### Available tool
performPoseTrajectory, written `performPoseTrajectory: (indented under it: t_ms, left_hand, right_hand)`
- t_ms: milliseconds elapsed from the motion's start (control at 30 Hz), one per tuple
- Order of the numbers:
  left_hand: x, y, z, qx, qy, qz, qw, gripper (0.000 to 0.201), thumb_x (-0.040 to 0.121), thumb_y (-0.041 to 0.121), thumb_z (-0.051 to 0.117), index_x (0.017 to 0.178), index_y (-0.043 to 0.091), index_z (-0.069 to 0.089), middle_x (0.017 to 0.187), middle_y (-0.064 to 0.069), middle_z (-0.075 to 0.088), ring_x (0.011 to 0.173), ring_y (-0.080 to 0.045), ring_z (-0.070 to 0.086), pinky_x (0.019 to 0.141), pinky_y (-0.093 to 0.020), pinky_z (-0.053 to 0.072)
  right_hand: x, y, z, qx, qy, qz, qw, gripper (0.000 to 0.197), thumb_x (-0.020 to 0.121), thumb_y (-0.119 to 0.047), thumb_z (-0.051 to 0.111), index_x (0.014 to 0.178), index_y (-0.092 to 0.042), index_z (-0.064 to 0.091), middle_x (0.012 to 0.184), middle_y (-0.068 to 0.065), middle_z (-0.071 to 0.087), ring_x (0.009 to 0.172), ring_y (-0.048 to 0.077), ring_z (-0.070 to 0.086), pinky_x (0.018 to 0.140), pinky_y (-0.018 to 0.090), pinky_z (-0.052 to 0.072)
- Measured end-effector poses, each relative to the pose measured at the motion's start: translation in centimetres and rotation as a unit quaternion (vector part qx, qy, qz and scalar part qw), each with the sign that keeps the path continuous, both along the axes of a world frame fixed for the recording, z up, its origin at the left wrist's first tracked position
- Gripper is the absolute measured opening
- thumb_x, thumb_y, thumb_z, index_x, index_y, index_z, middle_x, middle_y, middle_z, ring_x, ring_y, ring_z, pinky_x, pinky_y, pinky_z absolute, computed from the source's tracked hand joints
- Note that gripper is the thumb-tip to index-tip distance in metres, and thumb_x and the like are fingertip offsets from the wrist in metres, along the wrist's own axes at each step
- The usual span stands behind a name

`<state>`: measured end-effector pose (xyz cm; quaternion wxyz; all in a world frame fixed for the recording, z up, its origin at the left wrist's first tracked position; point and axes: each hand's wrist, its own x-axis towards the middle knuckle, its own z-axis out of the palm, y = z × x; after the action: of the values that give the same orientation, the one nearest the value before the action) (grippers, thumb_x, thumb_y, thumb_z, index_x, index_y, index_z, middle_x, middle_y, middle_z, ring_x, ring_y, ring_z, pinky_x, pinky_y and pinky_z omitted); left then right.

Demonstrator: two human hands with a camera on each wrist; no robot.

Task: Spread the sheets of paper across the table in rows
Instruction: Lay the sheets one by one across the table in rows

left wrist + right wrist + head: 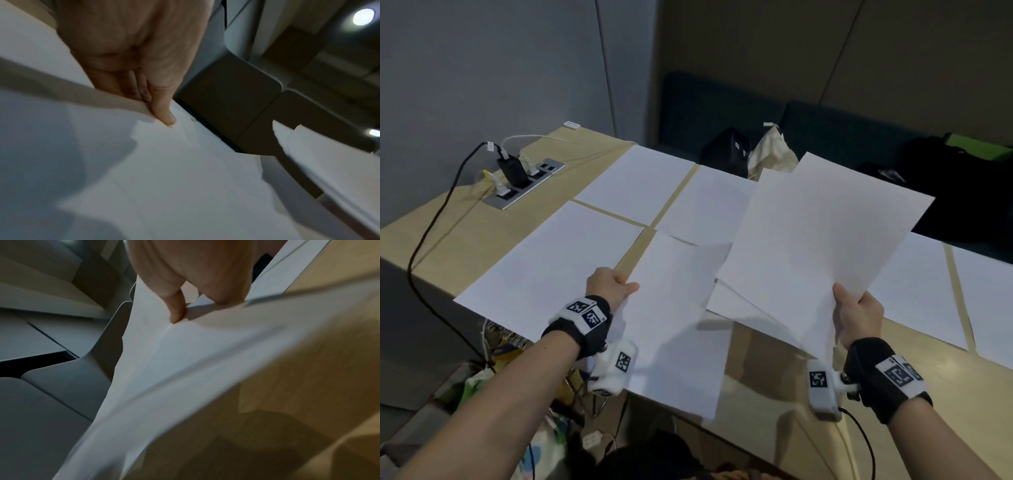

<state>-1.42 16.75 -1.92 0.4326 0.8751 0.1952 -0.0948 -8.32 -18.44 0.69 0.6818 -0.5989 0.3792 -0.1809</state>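
Several white sheets lie flat on the pale wooden table: two at the back, one at the front left, two at the right. My left hand pinches the left edge of a single sheet, thumb on top, held just above the table's front edge; the left wrist view shows the thumb pressing this sheet. My right hand grips the lower corner of a small stack of sheets, raised and tilted over the table's middle. The stack fills the right wrist view.
A power strip with plugs and cables is set into the table at the back left. Dark bags and a cloth bag sit on the bench behind the table. Bags and clutter lie on the floor at the lower left.
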Motion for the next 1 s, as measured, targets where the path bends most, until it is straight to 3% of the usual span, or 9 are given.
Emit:
performPoseTrajectory:
  t_ms: [233,333,433,533,600,733,867,967,1000]
  left_hand:
    - [-0.1,-0.4,-1.5,0.105,-0.022,-0.033,0.994,0.036,0.082,0.007,0.065,0.114,-0.003,0.052,0.119,-0.025,0.057,0.111,-0.038,0.054,0.092,-0.04,0.043]
    - [-0.7,-2.1,-1.1,0.228,-0.09,-0.075,0.967,0.041,0.086,0.009,0.059,0.125,0.006,0.048,0.129,-0.019,0.046,0.12,-0.035,0.044,0.097,-0.041,0.037]
    - [-1.9,-5.1,-0.2,0.251,-0.123,-0.165,0.946,0.04,0.089,0.02,0.052,0.128,0.015,0.048,0.134,-0.011,0.042,0.125,-0.028,0.039,0.101,-0.037,0.03]
    - [-3.2,-7.2,-0.6,0.231,-0.024,-0.257,0.938,0.064,0.085,0.045,0.053,0.141,0.022,0.033,0.148,-0.01,0.027,0.135,-0.03,0.027,0.108,-0.044,0.022]
    - [-3.7,-7.5,-1.5,0.24,0.061,-0.314,0.917,0.086,0.079,0.059,0.055,0.149,0.031,0.012,0.158,-0.008,0.003,0.145,-0.032,0.007,0.112,-0.055,0.011]
    - [-3.2,-6.5,-2.2,0.23,0.117,-0.336,0.906,0.096,0.075,0.057,0.063,0.148,0.039,0.004,0.16,-0.001,-0.014,0.146,-0.031,-0.014,0.11,-0.065,0.005]
    - [-2.8,-6.0,-1.9,0.233,0.119,-0.35,0.899,0.099,0.073,0.052,0.069,0.148,0.036,0.007,0.16,-0.002,-0.013,0.146,-0.032,-0.012,0.109,-0.066,0.009]
    - [-2.9,-6.0,-1.8,0.234,0.117,-0.355,0.898,0.1,0.072,0.051,0.07,0.148,0.035,0.008,0.16,-0.003,-0.013,0.147,-0.032,-0.012,0.109,-0.067,0.01]
    - [-2.8,-6.0,-1.8,0.232,0.118,-0.355,0.898,0.1,0.072,0.05,0.07,0.148,0.035,0.007,0.16,-0.003,-0.014,0.147,-0.032,-0.012,0.109,-0.067,0.01]
  right_hand:
    - [-1.4,-0.5,-0.9,0.006,0.017,-0.002,1.0,0.035,0.09,-0.005,0.056,0.123,0.006,0.052,0.127,0.023,0.058,0.103,0.03,0.058,0.088,0.035,0.05]
    - [-1.8,-0.3,-1.0,0.01,0.018,0.006,1.0,0.035,0.09,-0.005,0.055,0.123,0.006,0.053,0.126,0.022,0.059,0.094,0.027,0.061,0.089,0.036,0.05]
    - [-2.0,-0.2,-1.2,0.01,0.017,0.015,1.0,0.036,0.091,-0.004,0.054,0.124,0.007,0.051,0.126,0.022,0.059,0.093,0.026,0.06,0.083,0.03,0.05]
    - [-2.3,-0.1,-1.4,0.011,0.016,0.025,1.0,0.036,0.091,-0.004,0.054,0.124,0.008,0.051,0.122,0.02,0.06,0.1,0.028,0.057,0.082,0.029,0.049]
    - [-2.6,-0.1,-1.4,0.008,0.019,0.028,0.999,0.034,0.091,-0.005,0.054,0.122,0.009,0.052,0.109,0.018,0.062,0.087,0.026,0.06,0.072,0.025,0.049]
    - [-2.8,-0.5,-1.7,0.012,0.023,0.029,0.999,0.017,0.09,-0.007,0.056,0.105,0.001,0.059,0.076,0.002,0.057,0.056,0.007,0.057,0.053,0.017,0.046]
    - [-3.2,-1.0,-1.8,0.01,0.021,0.027,0.999,0.017,0.09,-0.009,0.056,0.107,-0.005,0.057,0.079,0.003,0.058,0.053,0.005,0.061,0.047,0.013,0.047]
    - [-3.5,-1.2,-1.6,0.006,0.024,0.016,1.0,0.033,0.09,-0.006,0.055,0.121,0.006,0.054,0.103,0.012,0.061,0.092,0.026,0.061,0.078,0.028,0.052]
    - [-3.6,-1.3,-1.6,0.006,0.026,0.017,1.0,0.035,0.09,-0.005,0.055,0.123,0.007,0.053,0.104,0.012,0.061,0.095,0.028,0.06,0.082,0.031,0.051]
